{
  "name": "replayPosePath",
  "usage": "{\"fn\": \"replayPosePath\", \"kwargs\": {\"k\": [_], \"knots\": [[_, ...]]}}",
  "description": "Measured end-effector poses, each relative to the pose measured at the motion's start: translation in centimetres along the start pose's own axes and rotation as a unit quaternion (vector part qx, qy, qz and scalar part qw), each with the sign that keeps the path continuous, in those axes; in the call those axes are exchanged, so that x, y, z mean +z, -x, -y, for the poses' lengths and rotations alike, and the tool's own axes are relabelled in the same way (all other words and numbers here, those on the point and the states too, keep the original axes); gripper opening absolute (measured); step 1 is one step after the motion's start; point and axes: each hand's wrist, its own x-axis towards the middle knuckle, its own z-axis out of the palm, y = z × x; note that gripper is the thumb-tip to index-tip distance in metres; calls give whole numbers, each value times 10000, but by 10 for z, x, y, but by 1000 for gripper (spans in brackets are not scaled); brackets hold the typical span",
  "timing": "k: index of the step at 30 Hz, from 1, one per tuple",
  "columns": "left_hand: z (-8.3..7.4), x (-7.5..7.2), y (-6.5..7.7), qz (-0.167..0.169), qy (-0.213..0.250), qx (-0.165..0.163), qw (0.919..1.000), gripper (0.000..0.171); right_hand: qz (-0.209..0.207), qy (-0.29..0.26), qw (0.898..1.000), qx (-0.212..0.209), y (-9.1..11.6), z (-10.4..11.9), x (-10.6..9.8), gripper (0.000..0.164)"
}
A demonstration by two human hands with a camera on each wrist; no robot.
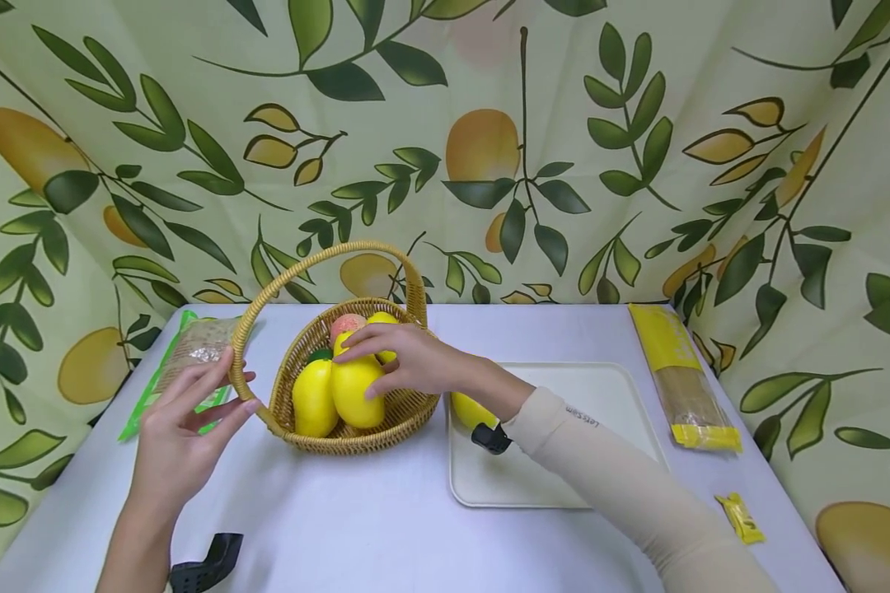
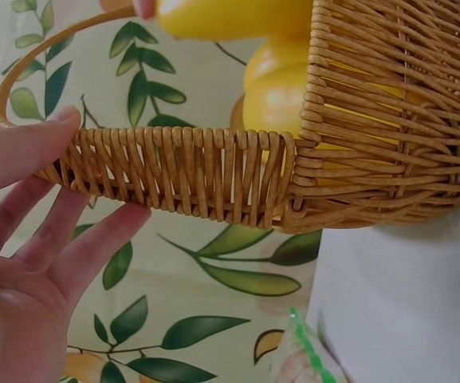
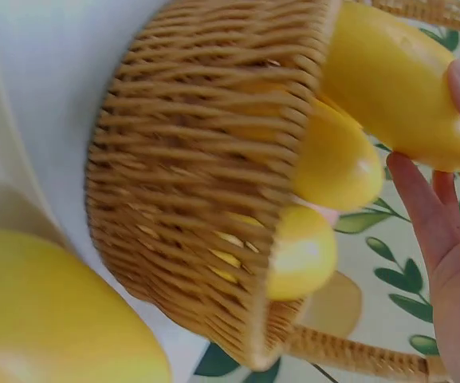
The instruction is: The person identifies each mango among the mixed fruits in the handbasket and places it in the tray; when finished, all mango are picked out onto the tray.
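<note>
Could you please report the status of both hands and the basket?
Left hand pinching handle. Right hand gripping yellow fruit, protruding from basket. Neighbouring fruit close alongside, possibly crowding.

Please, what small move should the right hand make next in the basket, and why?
Perhaps the right hand should settle the yellow mango more securely in the basket before letting go. The hand pinches it, and its upper end stands above the basket's rim, so an early release might let it tip. The left hand holds the handle, which should help steadiness.
</note>
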Motion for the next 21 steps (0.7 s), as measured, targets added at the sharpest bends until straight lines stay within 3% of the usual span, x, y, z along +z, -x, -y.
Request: {"fn": "replayPosePath", "kwargs": {"k": [4, 11, 21], "knots": [[-1, 0, 0, -10, -79, -69, 9999, 85, -146, -327, 9994, -2, 7, 5, -14, 55], [-1, -1, 0, 1, -127, -45, 9999, 86, -506, -447, 9977, 11, 28, 12, -42, 56], [0, 0, 0, 42, -85, 7, 10000, 88, -1054, -519, 9931, -35, 75, 9, -80, 43]]}}
